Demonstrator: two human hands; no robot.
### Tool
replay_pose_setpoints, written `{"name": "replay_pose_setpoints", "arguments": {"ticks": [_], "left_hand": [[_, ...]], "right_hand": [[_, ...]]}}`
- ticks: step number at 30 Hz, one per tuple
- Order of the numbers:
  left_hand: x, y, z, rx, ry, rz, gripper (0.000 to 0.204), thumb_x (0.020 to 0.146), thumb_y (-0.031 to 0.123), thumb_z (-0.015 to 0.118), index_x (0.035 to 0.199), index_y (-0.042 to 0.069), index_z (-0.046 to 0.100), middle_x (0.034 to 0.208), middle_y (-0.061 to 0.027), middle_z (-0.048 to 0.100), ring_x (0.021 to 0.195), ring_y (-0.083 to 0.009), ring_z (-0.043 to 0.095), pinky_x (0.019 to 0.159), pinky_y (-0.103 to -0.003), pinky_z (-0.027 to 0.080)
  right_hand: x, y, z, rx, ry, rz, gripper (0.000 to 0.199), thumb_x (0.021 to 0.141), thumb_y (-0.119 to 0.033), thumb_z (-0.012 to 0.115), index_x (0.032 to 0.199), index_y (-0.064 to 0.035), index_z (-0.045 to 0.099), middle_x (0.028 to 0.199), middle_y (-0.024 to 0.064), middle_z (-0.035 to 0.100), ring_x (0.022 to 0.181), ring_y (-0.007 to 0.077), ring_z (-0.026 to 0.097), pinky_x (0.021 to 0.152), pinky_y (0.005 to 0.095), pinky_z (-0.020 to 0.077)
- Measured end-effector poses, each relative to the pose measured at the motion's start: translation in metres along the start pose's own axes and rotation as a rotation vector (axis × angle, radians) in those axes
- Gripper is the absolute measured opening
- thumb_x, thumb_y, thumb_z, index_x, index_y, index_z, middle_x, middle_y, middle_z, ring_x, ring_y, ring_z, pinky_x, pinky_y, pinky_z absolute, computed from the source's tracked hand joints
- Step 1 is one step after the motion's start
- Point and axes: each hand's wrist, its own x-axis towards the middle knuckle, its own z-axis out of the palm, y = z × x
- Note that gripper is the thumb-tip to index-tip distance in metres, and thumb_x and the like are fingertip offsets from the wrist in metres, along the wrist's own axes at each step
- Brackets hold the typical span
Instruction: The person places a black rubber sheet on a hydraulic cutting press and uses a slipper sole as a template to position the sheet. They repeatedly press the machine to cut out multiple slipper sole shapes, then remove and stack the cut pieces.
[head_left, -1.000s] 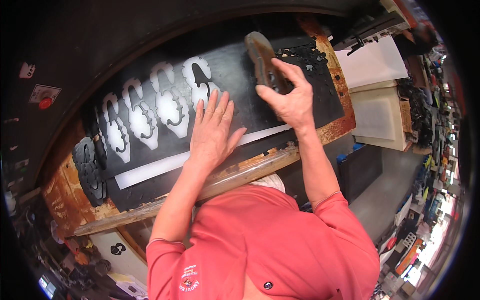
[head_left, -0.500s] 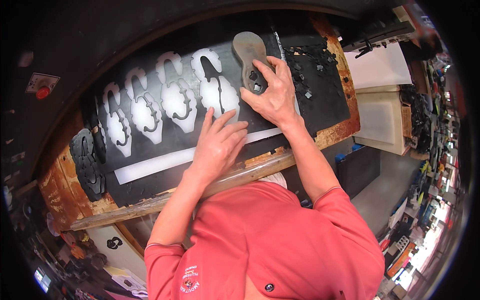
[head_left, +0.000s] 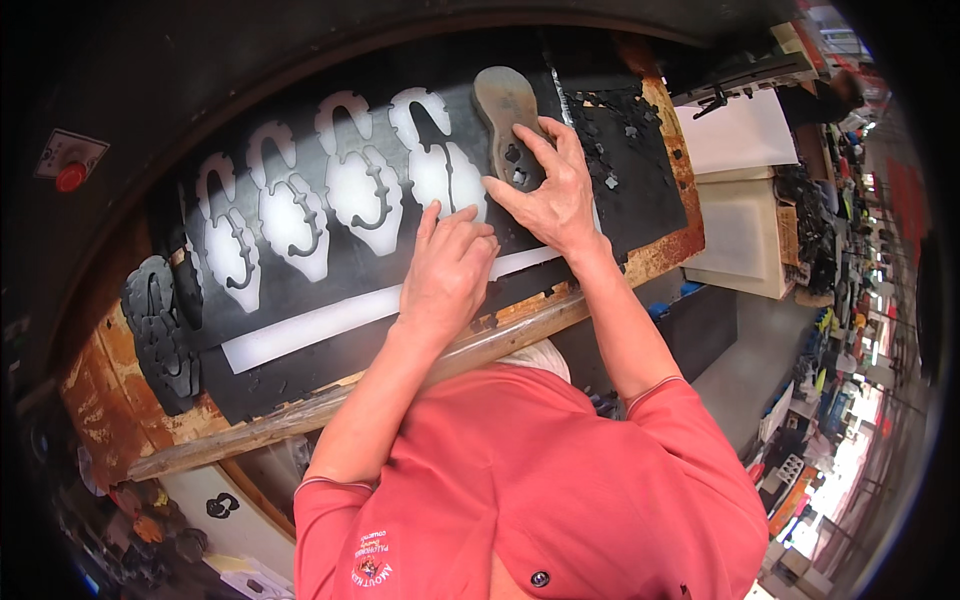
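A black sheet [head_left: 330, 275] lies on the bench with a row of white shoe-part-shaped openings [head_left: 365, 200] cut in it. To the right of the row rests a grey, sole-shaped cutting die [head_left: 505, 100] with small dark shapes inside its near end. My right hand [head_left: 553, 195] grips the die's near part, thumb on its left side and fingers on its right. My left hand [head_left: 447, 265] rests on the sheet at the near end of the rightmost white opening [head_left: 445, 180]. Its fingers are a little bent and hold nothing that shows; the fingertips are partly hidden.
Dark cut pieces are stacked [head_left: 158, 330] at the left end of the bench. Black scraps [head_left: 625, 125] lie at the right. A wooden rail [head_left: 350, 395] runs along the front edge. A red button [head_left: 71, 177] sits on the dark machine part at far left.
My left hand has moved a little right and its fingers have drawn in. The right hand keeps its grip on the die, which stays in about the same place. The view has shifted slightly.
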Motion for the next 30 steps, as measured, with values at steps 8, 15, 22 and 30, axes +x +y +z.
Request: {"name": "replay_pose_setpoints", "arguments": {"ticks": [8, 15, 22, 30], "left_hand": [[-0.002, 0.002, -0.001, 0.111, 0.057, 0.038, 0.052, 0.085, -0.003, 0.072, 0.136, 0.004, 0.066, 0.099, -0.0095, 0.064, 0.113, -0.0318, 0.066, 0.121, -0.069, 0.036], [-0.034, 0.021, -0.008, 0.013, 0.106, 0.030, 0.041, 0.085, -0.007, 0.080, 0.123, 0.005, 0.071, 0.094, -0.0118, 0.068, 0.098, -0.0319, 0.068, 0.106, -0.055, 0.053], [-0.094, 0.052, -0.043, -0.024, 0.117, -0.094, 0.031, 0.084, -0.002, 0.084, 0.111, 0.006, 0.072, 0.084, -0.0095, 0.064, 0.073, -0.0306, 0.060, 0.064, -0.041, 0.050], [-0.100, 0.050, -0.029, 0.170, 0.197, -0.164, 0.013, 0.091, -0.002, 0.079, 0.098, 0.003, 0.069, 0.078, -0.0125, 0.063, 0.070, -0.0332, 0.063, 0.063, -0.043, 0.052]], "right_hand": [[-0.020, 0.017, -0.009, 0.154, -0.051, -0.018, 0.071, 0.072, -0.020, 0.092, 0.136, 0.0010, 0.069, 0.156, 0.0274, 0.051, 0.143, 0.0441, 0.053, 0.117, 0.0489, 0.0464], [-0.024, 0.020, 0.004, 0.161, 0.049, -0.082, 0.065, 0.074, -0.017, 0.092, 0.133, 0.0023, 0.071, 0.156, 0.0257, 0.055, 0.140, 0.0394, 0.059, 0.115, 0.0442, 0.0497], [-0.020, 0.020, 0.011, 0.219, 0.074, -0.095, 0.070, 0.071, -0.021, 0.092, 0.133, 0.0034, 0.069, 0.151, 0.0303, 0.055, 0.135, 0.0464, 0.058, 0.112, 0.0486, 0.0511], [-0.025, 0.001, -0.021, 0.421, 0.266, 0.090, 0.021, 0.094, -0.010, 0.080, 0.113, -0.0006, 0.075, 0.102, 0.0097, 0.073, 0.086, 0.0188, 0.071, 0.074, 0.0307, 0.0571]]}}
